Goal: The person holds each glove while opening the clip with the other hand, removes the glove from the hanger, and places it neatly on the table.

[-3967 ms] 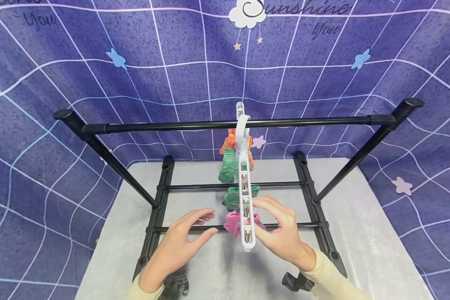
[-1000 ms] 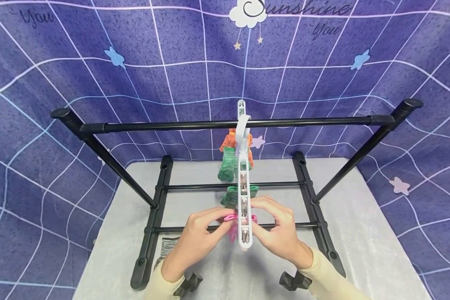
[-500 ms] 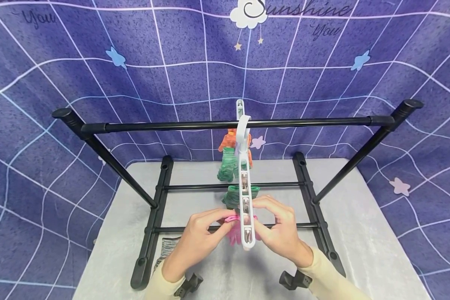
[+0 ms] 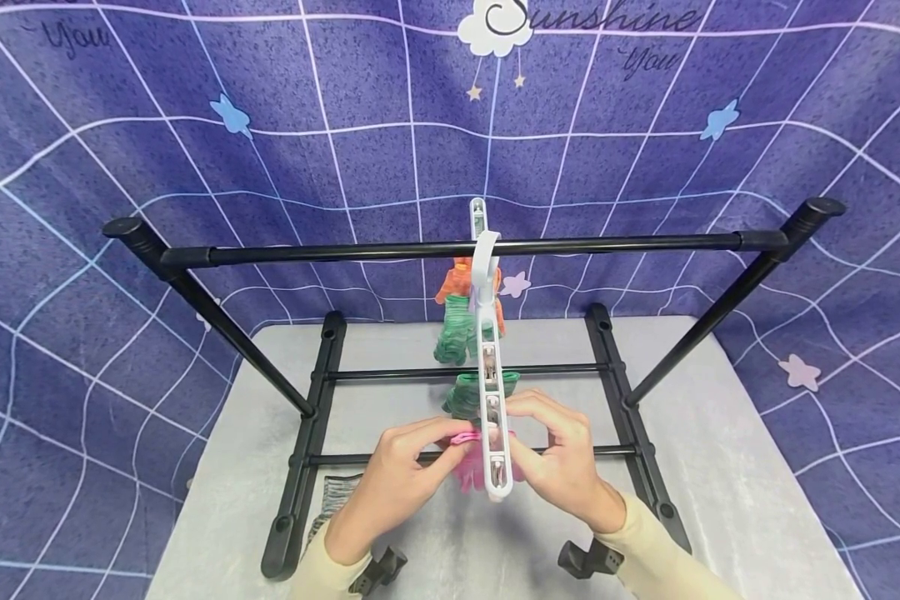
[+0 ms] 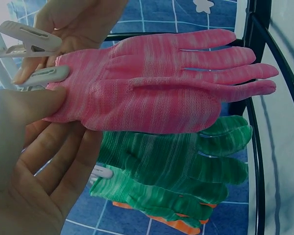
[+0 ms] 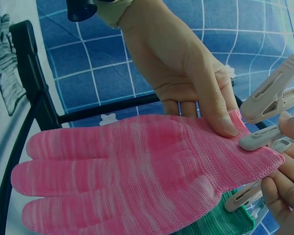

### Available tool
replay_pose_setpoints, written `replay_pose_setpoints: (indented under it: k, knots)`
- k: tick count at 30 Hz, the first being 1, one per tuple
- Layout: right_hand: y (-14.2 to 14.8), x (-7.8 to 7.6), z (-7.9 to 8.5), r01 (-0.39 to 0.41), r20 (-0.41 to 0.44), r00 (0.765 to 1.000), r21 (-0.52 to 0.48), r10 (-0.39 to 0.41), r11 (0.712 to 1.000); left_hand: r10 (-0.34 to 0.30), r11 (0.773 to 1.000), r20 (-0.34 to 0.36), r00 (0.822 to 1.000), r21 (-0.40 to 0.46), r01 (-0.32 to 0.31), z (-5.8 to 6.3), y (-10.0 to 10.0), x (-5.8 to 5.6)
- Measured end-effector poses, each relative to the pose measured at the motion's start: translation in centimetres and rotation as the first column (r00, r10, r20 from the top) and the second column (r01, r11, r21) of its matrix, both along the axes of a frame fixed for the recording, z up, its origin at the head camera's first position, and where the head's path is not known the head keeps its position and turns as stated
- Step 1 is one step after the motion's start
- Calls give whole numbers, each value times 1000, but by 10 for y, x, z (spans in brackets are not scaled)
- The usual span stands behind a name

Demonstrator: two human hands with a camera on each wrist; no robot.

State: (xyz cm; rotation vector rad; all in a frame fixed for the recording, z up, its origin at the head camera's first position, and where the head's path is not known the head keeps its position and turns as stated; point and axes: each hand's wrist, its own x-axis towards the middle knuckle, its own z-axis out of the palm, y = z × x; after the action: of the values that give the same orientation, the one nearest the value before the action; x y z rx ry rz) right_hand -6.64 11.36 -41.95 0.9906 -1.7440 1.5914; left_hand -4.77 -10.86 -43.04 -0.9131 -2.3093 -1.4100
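A pink glove hangs under the near end of the white clip hanger, its fingers pointing down in the head view. My left hand pinches its cuff, thumb on top and fingers behind, as the left wrist view shows. On the hanger's other side, my right hand pinches a white clip whose mouth lies over the cuff. Another clip sits beside it with nothing in it. Behind the pink glove hang green gloves and orange ones.
The hanger hooks over the top bar of a black rack with side posts and floor feet. A black-and-white striped glove lies on the grey surface by the left foot. A blue patterned cloth surrounds the rack.
Four seconds ago my left hand was apart from the pink glove; it has moved right and now holds the cuff. My right hand has stayed by the hanger, which sways slightly.
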Motion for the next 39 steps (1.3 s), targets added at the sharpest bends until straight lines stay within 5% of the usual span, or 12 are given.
replay_pose_setpoints:
  k: [39]
  knots:
    - [4, -4, 2, -55, -12, 998, -19, 54, 998, 1, 1000, -4, 1000, 22, -1, -2, -2, -1]
